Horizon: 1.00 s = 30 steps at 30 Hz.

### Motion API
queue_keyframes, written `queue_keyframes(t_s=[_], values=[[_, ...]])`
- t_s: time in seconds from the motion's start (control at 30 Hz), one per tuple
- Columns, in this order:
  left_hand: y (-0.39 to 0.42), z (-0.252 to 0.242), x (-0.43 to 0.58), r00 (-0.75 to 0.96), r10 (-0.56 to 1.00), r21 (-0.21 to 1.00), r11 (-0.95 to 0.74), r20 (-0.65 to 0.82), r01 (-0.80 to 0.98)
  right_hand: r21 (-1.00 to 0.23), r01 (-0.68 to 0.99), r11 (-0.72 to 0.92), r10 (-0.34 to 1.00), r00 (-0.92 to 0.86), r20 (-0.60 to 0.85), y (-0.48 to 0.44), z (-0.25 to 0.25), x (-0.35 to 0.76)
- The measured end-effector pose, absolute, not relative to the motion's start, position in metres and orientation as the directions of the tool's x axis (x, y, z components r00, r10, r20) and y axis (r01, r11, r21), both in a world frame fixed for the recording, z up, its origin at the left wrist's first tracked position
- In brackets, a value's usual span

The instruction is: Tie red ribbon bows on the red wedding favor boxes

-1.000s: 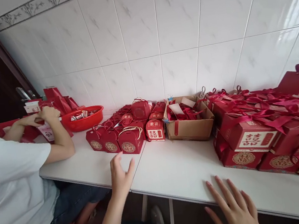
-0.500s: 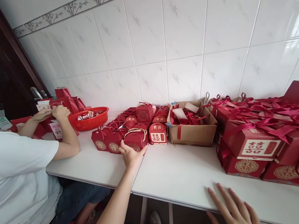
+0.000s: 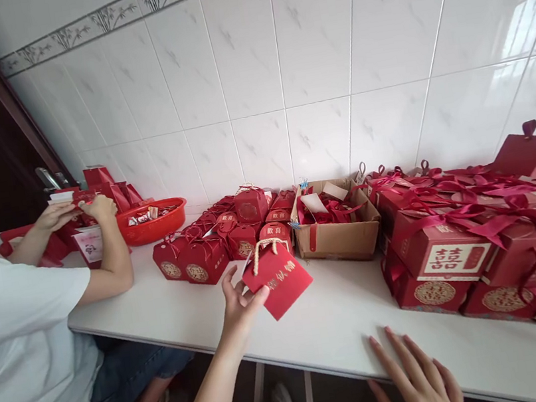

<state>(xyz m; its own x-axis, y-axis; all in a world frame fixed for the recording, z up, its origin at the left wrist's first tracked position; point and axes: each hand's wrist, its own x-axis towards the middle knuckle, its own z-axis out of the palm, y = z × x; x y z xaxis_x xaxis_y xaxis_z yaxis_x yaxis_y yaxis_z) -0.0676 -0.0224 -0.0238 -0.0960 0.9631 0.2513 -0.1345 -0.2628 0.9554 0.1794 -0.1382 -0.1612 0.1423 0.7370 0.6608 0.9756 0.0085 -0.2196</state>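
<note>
My left hand (image 3: 238, 306) grips a small red gift box (image 3: 278, 279) with a cream rope handle and gold lettering, lifted off the white table (image 3: 337, 325) and tilted toward me. Behind it stands a cluster of similar small red gift boxes (image 3: 203, 257). Near the table's front edge my right hand (image 3: 418, 377) lies flat with fingers spread, holding nothing.
A cardboard box (image 3: 338, 234) with red ribbons and tags sits mid-table. Larger red ribboned boxes (image 3: 461, 246) pile up on the right. At the left a person in a white shirt (image 3: 22, 345) handles red boxes beside a red bowl (image 3: 152, 219) of sweets.
My left hand reached to the cluster of small boxes, took hold of the front one and lifted it out toward me. My right hand stayed flat on the table.
</note>
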Motion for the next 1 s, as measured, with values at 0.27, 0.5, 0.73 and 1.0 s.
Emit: queue_keyframes(t_s=[0.27, 0.5, 0.73, 1.0], values=[[-0.026, -0.073, -0.068, 0.267, 0.583, 0.458, -0.79, 0.768, 0.408, -0.328, 0.944, -0.031, 0.81, 0.215, 0.545, -0.141, -0.141, 0.177], [-0.018, -0.08, -0.062, 0.175, 0.834, 0.733, -0.546, 0.524, 0.407, -0.571, 0.781, 0.253, 0.742, 0.222, 0.632, -0.109, -0.051, 0.177], [-0.017, -0.08, -0.061, 0.095, 0.879, 0.802, -0.467, 0.467, 0.374, -0.512, 0.859, 0.014, 0.828, 0.278, 0.488, 0.039, 0.073, 0.184], [-0.023, -0.074, -0.054, 0.007, 0.905, 0.868, -0.411, 0.426, 0.277, -0.351, 0.921, -0.169, 0.961, 0.233, 0.148, 0.128, 0.05, 0.194]])
